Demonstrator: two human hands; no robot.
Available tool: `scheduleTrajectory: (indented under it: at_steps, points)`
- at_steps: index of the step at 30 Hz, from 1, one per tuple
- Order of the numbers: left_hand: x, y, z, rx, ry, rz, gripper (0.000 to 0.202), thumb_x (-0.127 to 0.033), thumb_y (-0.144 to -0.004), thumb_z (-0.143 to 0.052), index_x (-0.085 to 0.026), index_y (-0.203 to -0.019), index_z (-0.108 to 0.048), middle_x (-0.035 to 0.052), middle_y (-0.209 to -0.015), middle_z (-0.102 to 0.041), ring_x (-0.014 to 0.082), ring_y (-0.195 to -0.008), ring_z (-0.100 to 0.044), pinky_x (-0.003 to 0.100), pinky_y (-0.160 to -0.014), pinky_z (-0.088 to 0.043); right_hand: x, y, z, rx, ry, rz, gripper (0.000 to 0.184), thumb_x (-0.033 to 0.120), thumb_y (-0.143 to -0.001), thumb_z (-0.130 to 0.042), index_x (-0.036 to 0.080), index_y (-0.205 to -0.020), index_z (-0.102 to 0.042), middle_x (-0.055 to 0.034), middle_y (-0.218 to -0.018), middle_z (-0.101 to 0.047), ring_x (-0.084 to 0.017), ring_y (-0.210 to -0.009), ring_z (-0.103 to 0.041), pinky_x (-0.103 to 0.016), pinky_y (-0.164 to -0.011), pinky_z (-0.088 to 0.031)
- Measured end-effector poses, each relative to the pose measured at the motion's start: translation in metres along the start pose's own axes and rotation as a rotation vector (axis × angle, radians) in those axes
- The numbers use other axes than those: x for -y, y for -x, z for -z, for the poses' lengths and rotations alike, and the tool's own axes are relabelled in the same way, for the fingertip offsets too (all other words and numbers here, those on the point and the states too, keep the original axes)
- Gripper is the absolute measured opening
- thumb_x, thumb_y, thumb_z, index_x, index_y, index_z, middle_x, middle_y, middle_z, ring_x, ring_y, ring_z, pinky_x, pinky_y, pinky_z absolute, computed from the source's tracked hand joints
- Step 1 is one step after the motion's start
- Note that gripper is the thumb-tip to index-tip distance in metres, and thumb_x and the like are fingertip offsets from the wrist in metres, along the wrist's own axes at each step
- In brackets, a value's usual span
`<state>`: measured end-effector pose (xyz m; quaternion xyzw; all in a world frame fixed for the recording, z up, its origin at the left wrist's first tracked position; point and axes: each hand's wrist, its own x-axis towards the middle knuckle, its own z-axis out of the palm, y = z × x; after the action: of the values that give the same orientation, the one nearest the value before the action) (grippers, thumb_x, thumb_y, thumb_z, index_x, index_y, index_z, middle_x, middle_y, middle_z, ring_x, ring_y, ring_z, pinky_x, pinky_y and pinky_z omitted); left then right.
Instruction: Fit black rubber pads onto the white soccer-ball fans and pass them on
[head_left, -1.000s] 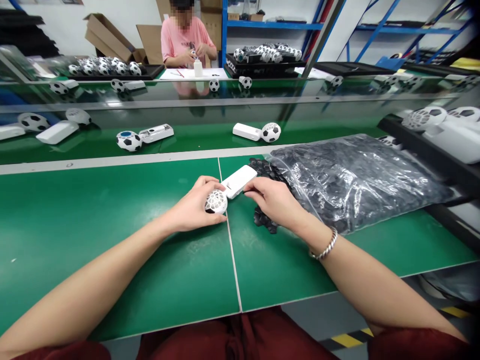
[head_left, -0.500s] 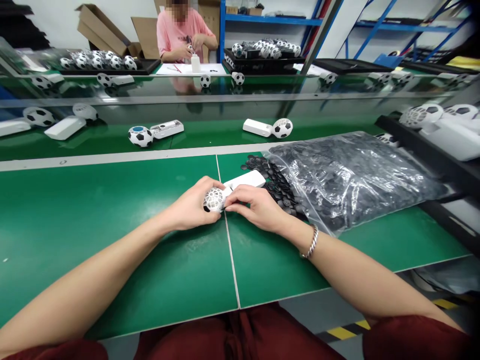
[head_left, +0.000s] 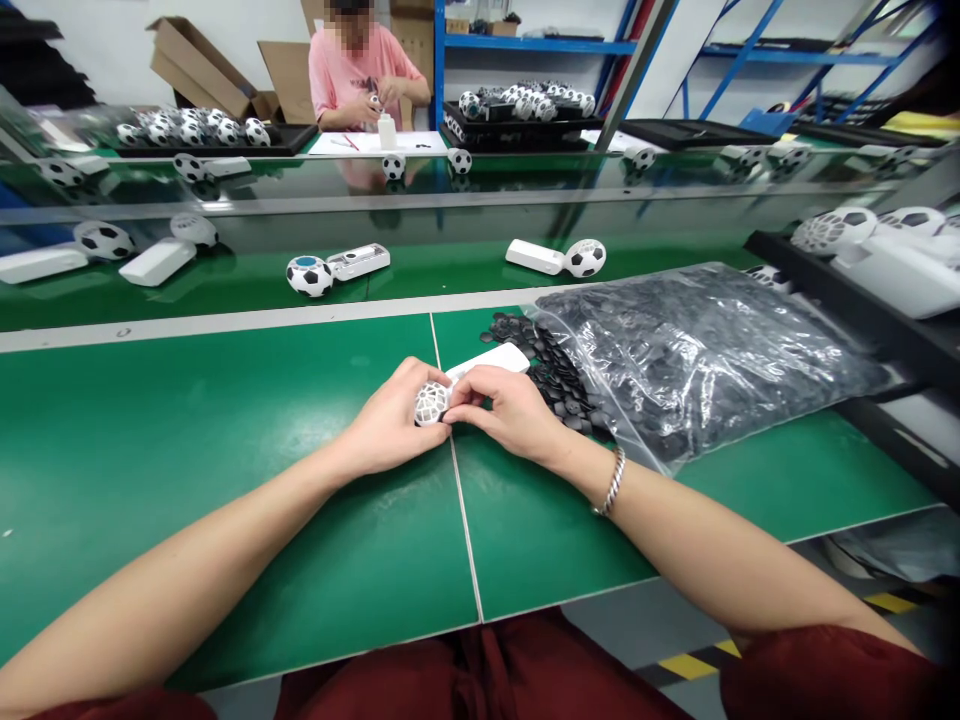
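My left hand [head_left: 394, 420] is closed around the round head of a football-shaped handheld fan [head_left: 431, 403], thumb at the near side and fingers at the far side. The head has a white lattice grille, and its white handle points away to the right. From the right, my right hand [head_left: 502, 408] pinches at the side of the head, thumb and index finger together. Whatever sits between those fingertips is hidden. Just beyond the right hand lies a heap of small black discs [head_left: 559, 375], spilling from a clear plastic bag [head_left: 712, 360].
Beyond the green worktable [head_left: 225, 500] runs a green conveyor belt [head_left: 435, 270] carrying several football fans, one of them a fan with a blue patch [head_left: 309, 276]. A black tray [head_left: 840, 290] with more fans stands at right. Across the line a person [head_left: 367, 75] handles a small part.
Fans on the near belt have shifted right, while those on the far belt have shifted left. The held fan's head has turned slightly, showing more grille. My right fingertips remain at its side.
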<state>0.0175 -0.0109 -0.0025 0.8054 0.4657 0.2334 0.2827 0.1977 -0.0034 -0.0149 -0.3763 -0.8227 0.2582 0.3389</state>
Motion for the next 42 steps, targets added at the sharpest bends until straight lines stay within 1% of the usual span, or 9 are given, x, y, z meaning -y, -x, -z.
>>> scheduleTrajectory:
  at_steps: [7, 12, 18, 23, 26, 30, 36, 39, 42]
  points:
    - [-0.001, 0.0, -0.003, -0.068, 0.062, -0.006, 0.031, -0.021, -0.065, -0.06, -0.02, -0.096, -0.053, 0.0023, -0.093, -0.051, 0.0195, -0.09, -0.052, 0.034, -0.082, -0.043, -0.002, -0.001, 0.001, -0.019, -0.015, 0.018, 0.014, 0.028, -0.074, -0.066, 0.017, -0.075, -0.058, 0.001, -0.077, -0.057, -0.009, -0.068, -0.052, -0.023, -0.065, -0.043]
    - [0.012, -0.002, 0.026, -0.165, 0.236, 0.198, 0.036, -0.023, -0.061, -0.064, -0.019, -0.096, -0.053, 0.0002, -0.084, -0.056, 0.0147, -0.069, -0.054, 0.027, -0.062, -0.046, -0.003, 0.003, 0.012, -0.122, 0.078, 0.088, 0.01, 0.026, -0.078, -0.061, 0.019, -0.084, -0.057, -0.0056, -0.097, -0.056, -0.016, -0.093, -0.054, -0.03, -0.082, -0.046]
    - [0.077, -0.046, 0.092, -0.651, 0.121, 0.318, 0.038, -0.031, -0.06, -0.066, -0.017, -0.094, -0.054, 0.0018, -0.087, -0.06, 0.0164, -0.073, -0.057, 0.026, -0.061, -0.047, -0.02, 0.003, 0.027, -0.196, 0.394, 0.041, 0.012, 0.026, -0.082, -0.054, 0.02, -0.092, -0.058, -0.0088, -0.108, -0.056, -0.021, -0.105, -0.05, -0.039, -0.091, -0.043]
    - [0.148, -0.097, 0.127, -0.831, -0.056, 0.427, 0.036, -0.028, -0.071, -0.064, -0.015, -0.103, -0.052, 0.0054, -0.099, -0.058, 0.0182, -0.085, -0.058, 0.031, -0.074, -0.048, -0.052, 0.004, 0.029, -0.203, 0.728, 0.009, 0.023, 0.035, -0.082, -0.052, 0.018, -0.094, -0.062, -0.0124, -0.109, -0.058, -0.028, -0.102, -0.053, -0.043, -0.084, -0.047]
    - [0.179, -0.111, 0.131, -0.833, -0.138, 0.495, 0.03, -0.032, -0.083, -0.055, -0.013, -0.107, -0.052, 0.0072, -0.104, -0.057, 0.0181, -0.089, -0.057, 0.037, -0.077, -0.049, -0.069, 0.008, 0.027, -0.211, 0.921, -0.022, 0.035, 0.039, -0.083, -0.045, 0.015, -0.1, -0.064, -0.0165, -0.11, -0.059, -0.031, -0.098, -0.055, -0.045, -0.079, -0.049]
    - [0.202, -0.113, 0.14, -0.815, -0.26, 0.521, 0.035, -0.038, -0.086, -0.05, -0.014, -0.112, -0.052, 0.0084, -0.11, -0.055, 0.0203, -0.097, -0.055, 0.042, -0.083, -0.046, -0.079, 0.014, 0.028, -0.174, 1.041, 0.008, 0.04, 0.034, -0.086, -0.036, 0.01, -0.101, -0.065, -0.018, -0.105, -0.062, -0.03, -0.092, -0.058, -0.044, -0.077, -0.05]
    - [0.234, -0.1, 0.189, -0.856, -0.489, 0.694, 0.064, -0.05, -0.076, -0.056, -0.012, -0.125, -0.04, 0.0203, -0.131, -0.04, 0.0375, -0.125, -0.028, 0.05, -0.099, -0.025, -0.085, 0.021, 0.034, -0.091, 1.0, -0.005, 0.033, 0.025, -0.085, -0.036, 0.015, -0.095, -0.066, -0.0114, -0.098, -0.066, -0.025, -0.085, -0.06, -0.039, -0.075, -0.051]
    - [0.252, -0.098, 0.204, -0.767, -0.521, 0.808, 0.077, -0.053, -0.07, -0.061, -0.008, -0.127, -0.037, 0.0244, -0.128, -0.043, 0.0421, -0.12, -0.033, 0.053, -0.093, -0.03, -0.086, 0.02, 0.035, -0.088, 0.933, -0.041, 0.03, 0.026, -0.085, -0.037, 0.018, -0.093, -0.065, -0.0076, -0.092, -0.066, -0.022, -0.081, -0.061, -0.037, -0.073, -0.05]
    - [0.265, -0.102, 0.206, -0.631, -0.527, 0.847, 0.063, -0.049, -0.076, -0.059, -0.012, -0.124, -0.042, 0.0167, -0.121, -0.051, 0.0323, -0.11, -0.048, 0.049, -0.089, -0.038, -0.081, 0.014, 0.035, -0.096, 0.903, -0.07, 0.03, 0.031, -0.086, -0.036, 0.022, -0.082, -0.064, -0.0055, -0.082, -0.064, -0.022, -0.074, -0.061, -0.037, -0.067, -0.048]
